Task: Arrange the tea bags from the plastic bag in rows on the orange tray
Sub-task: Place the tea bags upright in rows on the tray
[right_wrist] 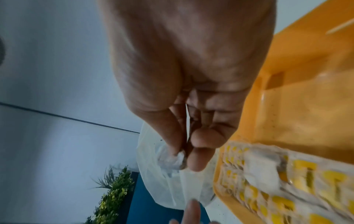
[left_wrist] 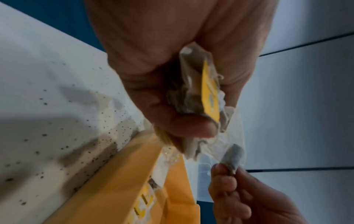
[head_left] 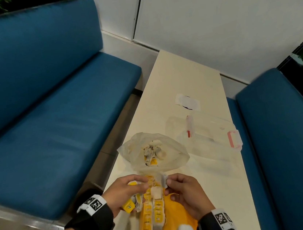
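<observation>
The orange tray [head_left: 177, 224] lies on the cream table's near end, with two rows of yellow-tagged tea bags [head_left: 155, 213] along its left side. Just beyond it stands the open clear plastic bag [head_left: 151, 151] with more tea bags inside. My left hand [head_left: 124, 192] hovers over the tray's left edge and grips a bunch of tea bags [left_wrist: 203, 94] with yellow tags. My right hand [head_left: 182, 189] is over the tray's far end and pinches a single white tea bag [head_left: 164, 181] between thumb and fingers. In the right wrist view that tea bag [right_wrist: 178, 159] shows at the fingertips.
A clear plastic container [head_left: 206, 136] with pink clips and a white label [head_left: 187, 101] lie further along the narrow table [head_left: 186, 76]. Blue benches [head_left: 51, 117] flank both sides. Dark crumbs speckle the tabletop [left_wrist: 57, 136] beside the tray.
</observation>
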